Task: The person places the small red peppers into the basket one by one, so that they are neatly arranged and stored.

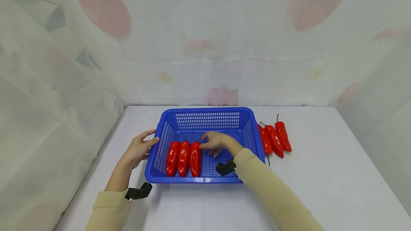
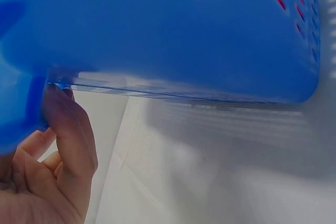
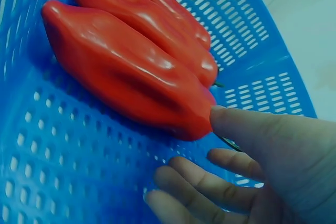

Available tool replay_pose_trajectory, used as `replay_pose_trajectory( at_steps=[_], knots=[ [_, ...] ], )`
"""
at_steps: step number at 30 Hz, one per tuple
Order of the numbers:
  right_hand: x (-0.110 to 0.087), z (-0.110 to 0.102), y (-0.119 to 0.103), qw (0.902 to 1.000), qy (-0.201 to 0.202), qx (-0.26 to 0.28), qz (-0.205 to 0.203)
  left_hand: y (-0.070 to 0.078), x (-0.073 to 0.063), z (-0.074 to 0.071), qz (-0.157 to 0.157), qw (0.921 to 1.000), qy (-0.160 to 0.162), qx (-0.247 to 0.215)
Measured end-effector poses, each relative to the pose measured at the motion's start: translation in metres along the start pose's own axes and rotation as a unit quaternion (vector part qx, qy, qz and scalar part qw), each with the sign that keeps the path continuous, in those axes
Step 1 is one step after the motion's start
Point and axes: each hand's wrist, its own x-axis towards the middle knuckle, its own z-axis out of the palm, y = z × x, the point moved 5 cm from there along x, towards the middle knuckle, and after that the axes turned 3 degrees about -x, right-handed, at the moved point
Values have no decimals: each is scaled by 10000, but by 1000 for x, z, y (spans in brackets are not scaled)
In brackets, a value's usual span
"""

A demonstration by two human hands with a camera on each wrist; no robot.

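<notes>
Left hand: yours (image 1: 138, 149) is curled at the left edge of the blue basket (image 1: 205, 180), thumb up on the rim and fingers bent around the outside, so you've got a grip on it.

Right hand: it's down inside the basket (image 1: 216, 142), fingers apart and loosely bent, not wrapped around anything. Thumb tip is right at the stem end of the nearest pepper (image 1: 195, 159); can't tell if it's actually pressing on it.

Peppers in the basket: three red ones in a row on your left half, lying side by side, stems pointing away from you. That's the nearest pepper, the middle pepper (image 1: 184, 158) and the left-end pepper (image 1: 172, 158).

Peppers outside: three loose peppers (image 1: 274, 141) on the white table (image 1: 337, 188), just off the basket's right side. The basket hides part of the closest one, whose stem end points your way.

Your wrists: a black gadget (image 1: 138, 191) on each, by the cuffs of your beige sleeves (image 1: 110, 204).

Backdrop: whitish sheet (image 1: 257, 45) with faded fruit prints.
</notes>
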Motion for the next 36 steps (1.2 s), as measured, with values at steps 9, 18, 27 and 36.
replay_pose_trajectory(
  at_steps=[9, 18, 27, 36],
  knots=[
    [-13, -18, -6, 9964, 383, -547, -525, -1, 0, 0, 14, 10000, -31, -8],
    [-33, -31, -13, 9835, 724, -1157, -1187, 0, -1, -1, 30, 10000, -50, -44],
    [-50, -42, -19, 9626, 1176, -1673, -1777, 0, 0, -2, 26, 10000, -54, -57],
    [-69, -51, -20, 9498, 1534, -1711, -2125, 0, 0, -1, 34, 10000, -23, -13]
  ],
)
